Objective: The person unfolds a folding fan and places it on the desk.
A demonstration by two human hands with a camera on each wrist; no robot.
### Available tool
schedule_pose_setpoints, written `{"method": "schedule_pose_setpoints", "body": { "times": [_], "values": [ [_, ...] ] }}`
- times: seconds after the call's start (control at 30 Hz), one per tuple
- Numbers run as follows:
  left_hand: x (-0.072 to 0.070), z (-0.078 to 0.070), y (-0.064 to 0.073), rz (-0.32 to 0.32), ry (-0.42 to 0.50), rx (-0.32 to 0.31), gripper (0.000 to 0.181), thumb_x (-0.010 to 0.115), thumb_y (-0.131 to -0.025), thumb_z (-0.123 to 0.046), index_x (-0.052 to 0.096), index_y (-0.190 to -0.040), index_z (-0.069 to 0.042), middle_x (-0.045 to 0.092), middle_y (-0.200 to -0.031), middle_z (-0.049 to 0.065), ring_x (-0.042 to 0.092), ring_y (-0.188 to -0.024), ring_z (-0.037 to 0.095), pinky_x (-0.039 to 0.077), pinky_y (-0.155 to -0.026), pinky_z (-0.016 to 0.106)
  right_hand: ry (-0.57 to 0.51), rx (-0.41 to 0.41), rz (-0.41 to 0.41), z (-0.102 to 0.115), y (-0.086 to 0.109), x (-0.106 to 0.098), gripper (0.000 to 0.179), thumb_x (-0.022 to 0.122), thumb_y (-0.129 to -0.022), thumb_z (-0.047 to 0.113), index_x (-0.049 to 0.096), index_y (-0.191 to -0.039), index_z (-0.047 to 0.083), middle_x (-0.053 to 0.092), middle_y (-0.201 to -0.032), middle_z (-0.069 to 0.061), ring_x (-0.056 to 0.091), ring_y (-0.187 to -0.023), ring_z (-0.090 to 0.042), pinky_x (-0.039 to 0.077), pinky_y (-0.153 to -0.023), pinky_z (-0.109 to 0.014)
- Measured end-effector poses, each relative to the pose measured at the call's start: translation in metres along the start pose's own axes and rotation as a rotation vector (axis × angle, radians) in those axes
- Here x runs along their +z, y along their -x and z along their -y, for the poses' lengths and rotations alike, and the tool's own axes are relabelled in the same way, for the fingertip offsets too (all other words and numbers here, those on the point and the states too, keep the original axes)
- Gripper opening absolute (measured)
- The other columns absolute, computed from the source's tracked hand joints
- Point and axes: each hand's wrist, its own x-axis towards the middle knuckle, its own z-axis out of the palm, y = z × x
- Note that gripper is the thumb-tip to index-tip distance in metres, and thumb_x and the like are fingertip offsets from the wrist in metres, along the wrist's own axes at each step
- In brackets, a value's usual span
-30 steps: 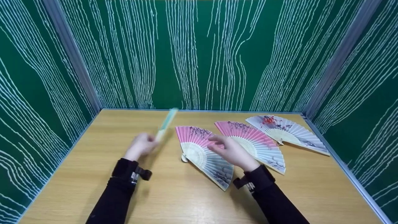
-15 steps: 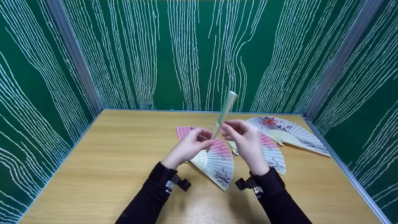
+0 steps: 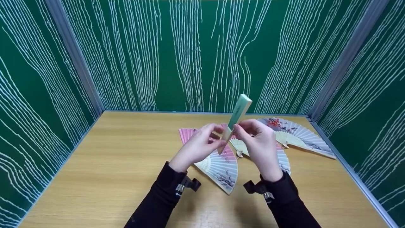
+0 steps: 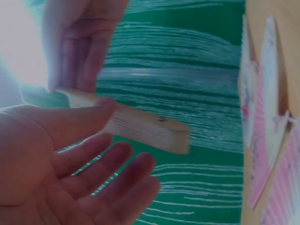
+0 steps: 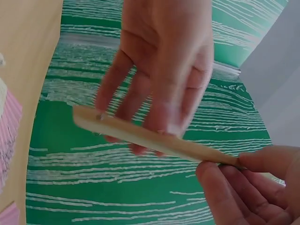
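A folded hand fan (image 3: 239, 110), green on its upper part with pale wooden ribs below, is held up between both hands over the table. Its wooden end (image 4: 145, 124) points down in the left wrist view. My left hand (image 3: 200, 145) pinches the wooden ribs between thumb and fingers. Higher up, near where green meets wood, my right hand (image 3: 261, 142) pinches the fan's edge, as the right wrist view shows at the fingers (image 5: 213, 180). Beneath the hands lies an open pink and pale blue fan (image 3: 218, 167), partly hidden by the left hand.
A second open pink and blue fan (image 3: 283, 158) lies behind the right hand, mostly covered. At the back right rests an open white-grey fan (image 3: 307, 139) with red blossoms. The wooden table (image 3: 110, 158) is bounded by green walls (image 3: 177, 63) with white lines.
My left hand has carried the folded fan rightward from the table's left part. The right hand has risen and taken hold of it too. The fan has since turned, showing its green face.
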Motion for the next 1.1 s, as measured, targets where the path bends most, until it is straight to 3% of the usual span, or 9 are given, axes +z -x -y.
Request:
{"method": "schedule_pose_setpoints", "body": {
  "times": [0.1, 0.2, 0.33, 0.53, 0.67, 1.1],
  "values": [
    [-0.006, -0.005, 0.002, -0.054, 0.079, 0.015, 0.036, 0.058, -0.093, -0.038, 0.054, -0.126, -0.024, 0.057, -0.118, -0.006, 0.056, -0.105, 0.006, 0.048, -0.088, 0.027, 0.002, 0.006, 0.043, 0.003, 0.002, 0.001, 0.013, 0.069, -0.088, 0.015, 0.067, -0.094, 0.003, 0.068, -0.086, -0.009, 0.066, -0.074, -0.023, 0.056, -0.066, -0.027],
    [-0.014, -0.023, 0.008, -0.101, 0.148, 0.003, 0.035, 0.055, -0.096, -0.034, 0.056, -0.128, -0.018, 0.059, -0.118, -0.002, 0.055, -0.106, 0.006, 0.047, -0.09, 0.028, -0.026, 0.01, 0.085, 0.006, 0.004, 0.003, 0.012, 0.069, -0.088, 0.014, 0.067, -0.093, 0.003, 0.067, -0.085, -0.008, 0.066, -0.073, -0.023, 0.057, -0.066, -0.029],
    [-0.024, -0.042, 0.015, -0.111, 0.235, -0.026, 0.033, 0.056, -0.097, -0.024, 0.058, -0.126, -0.01, 0.061, -0.117, 0.004, 0.059, -0.101, 0.014, 0.05, -0.087, 0.031, -0.033, -0.009, 0.116, 0.003, 0.006, 0.007, 0.011, 0.069, -0.088, 0.012, 0.067, -0.093, 0.003, 0.067, -0.084, -0.006, 0.064, -0.072, -0.023, 0.056, -0.064, -0.029],
    [-0.026, -0.033, 0.014, -0.11, 0.382, -0.039, 0.029, 0.058, -0.095, -0.024, 0.063, -0.122, -0.013, 0.062, -0.113, 0.001, 0.063, -0.098, 0.019, 0.052, -0.086, 0.038, -0.04, -0.032, 0.163, -0.023, 0.006, 0.018, 0.011, 0.071, -0.087, 0.024, 0.068, -0.093, 0.015, 0.067, -0.083, 0.0, 0.064, -0.072, -0.016, 0.056, -0.06, -0.029],
    [-0.025, -0.03, 0.014, -0.119, 0.448, -0.036, 0.024, 0.058, -0.095, -0.02, 0.066, -0.116, -0.011, 0.066, -0.107, 0.001, 0.064, -0.096, 0.019, 0.052, -0.085, 0.041, -0.035, -0.051, 0.184, -0.026, 0.007, 0.022, 0.013, 0.07, -0.086, 0.031, 0.067, -0.091, 0.02, 0.067, -0.083, 0.003, 0.064, -0.073, -0.013, 0.056, -0.06, -0.03],
    [-0.027, -0.031, 0.015, -0.139, 0.456, -0.061, 0.02, 0.061, -0.093, -0.019, 0.068, -0.11, -0.011, 0.068, -0.099, 0.004, 0.064, -0.092, 0.023, 0.052, -0.084, 0.044, -0.029, -0.027, 0.183, -0.026, 0.006, 0.02, 0.017, 0.07, -0.086, 0.033, 0.067, -0.091, 0.018, 0.067, -0.082, 0.003, 0.063, -0.072, -0.014, 0.056, -0.063, -0.031]
  ]
}}
